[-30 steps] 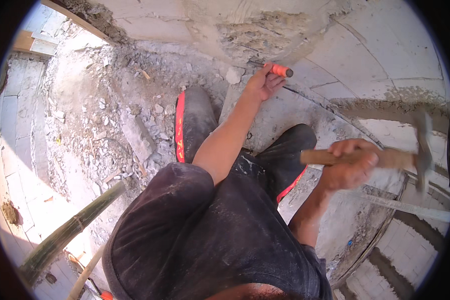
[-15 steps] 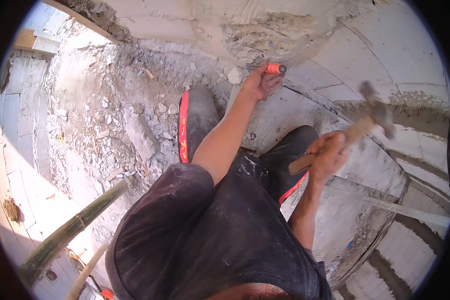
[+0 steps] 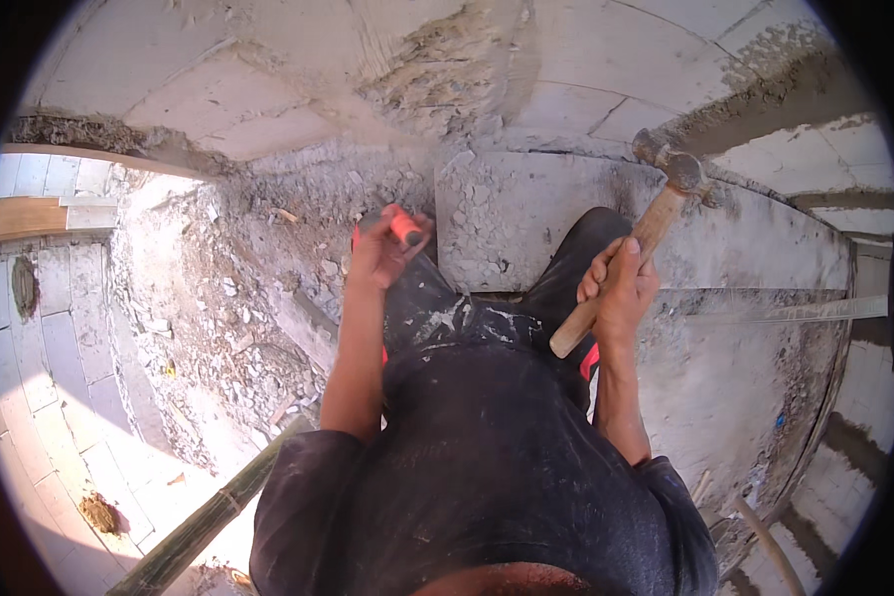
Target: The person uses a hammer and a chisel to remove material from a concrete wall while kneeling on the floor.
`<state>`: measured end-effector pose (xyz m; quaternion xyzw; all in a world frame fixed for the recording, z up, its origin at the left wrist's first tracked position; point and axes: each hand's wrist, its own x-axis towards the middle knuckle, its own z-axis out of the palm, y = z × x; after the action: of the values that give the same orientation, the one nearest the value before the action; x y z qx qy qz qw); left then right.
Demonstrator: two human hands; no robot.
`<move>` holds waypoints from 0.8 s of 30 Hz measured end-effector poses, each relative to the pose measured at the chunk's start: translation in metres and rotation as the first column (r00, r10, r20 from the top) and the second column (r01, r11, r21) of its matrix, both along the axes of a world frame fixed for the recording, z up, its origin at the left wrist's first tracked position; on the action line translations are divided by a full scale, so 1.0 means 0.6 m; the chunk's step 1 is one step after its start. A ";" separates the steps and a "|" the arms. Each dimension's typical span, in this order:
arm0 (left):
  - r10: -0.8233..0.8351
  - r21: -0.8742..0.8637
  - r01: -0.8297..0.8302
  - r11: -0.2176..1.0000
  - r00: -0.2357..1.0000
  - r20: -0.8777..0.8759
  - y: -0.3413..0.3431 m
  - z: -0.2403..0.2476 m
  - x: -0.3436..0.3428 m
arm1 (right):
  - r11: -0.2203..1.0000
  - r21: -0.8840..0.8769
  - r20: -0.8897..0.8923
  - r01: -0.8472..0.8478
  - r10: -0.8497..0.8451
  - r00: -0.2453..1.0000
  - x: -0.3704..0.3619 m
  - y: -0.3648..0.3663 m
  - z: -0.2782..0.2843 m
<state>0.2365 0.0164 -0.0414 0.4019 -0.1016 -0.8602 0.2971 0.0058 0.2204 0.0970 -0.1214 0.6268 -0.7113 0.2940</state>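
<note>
My left hand [image 3: 375, 260] is closed around a chisel [image 3: 401, 224] with an orange grip and a dark, round butt end. That hand is above my left knee, and motion smears it a little. Most of the chisel's blade is hidden or blurred. On the other side my right hand [image 3: 621, 283] grips the wooden handle of a hammer [image 3: 656, 221]. The dusty, mortar-crusted hammer head points up and away, in front of the pale wall. Hammer and chisel are well apart.
A chipped hollow [image 3: 432, 74] marks the pale block wall [image 3: 298, 60] ahead. Broken rubble [image 3: 238, 298] covers the ground at left, and a bamboo pole [image 3: 209, 517] lies at lower left. Pale boards or slabs [image 3: 745, 233] lie to the right, beside mortar-jointed blockwork [image 3: 854, 149].
My left hand has drawn back from the wall with the chisel, down and left over my knee. The hammer has swung left and its handle stands steeper. My view has shifted too.
</note>
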 end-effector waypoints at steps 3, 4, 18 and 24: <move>-0.249 -0.078 0.240 0.968 0.957 -0.150 0.024 0.017 -0.079 | 1.000 -0.003 0.037 0.003 -0.003 0.999 0.003 0.010 0.000; -0.271 -0.102 0.257 0.961 0.949 -0.158 0.028 0.024 -0.116 | 1.000 -0.010 0.018 -0.012 0.012 1.000 0.002 0.016 0.001; -0.111 -0.028 0.108 0.994 0.934 -0.338 -0.049 -0.028 -0.241 | 0.999 0.016 -0.044 -0.028 0.029 0.999 -0.001 0.048 0.017; 0.021 0.071 0.003 0.997 0.943 -0.331 -0.028 -0.003 -0.281 | 0.993 0.044 -0.100 -0.106 0.110 0.989 0.007 0.017 0.026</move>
<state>0.0680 -0.0005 -0.0434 0.2620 -0.0180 -0.9172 0.2996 0.0097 0.2304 0.1124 -0.1857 0.6470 -0.6750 0.3022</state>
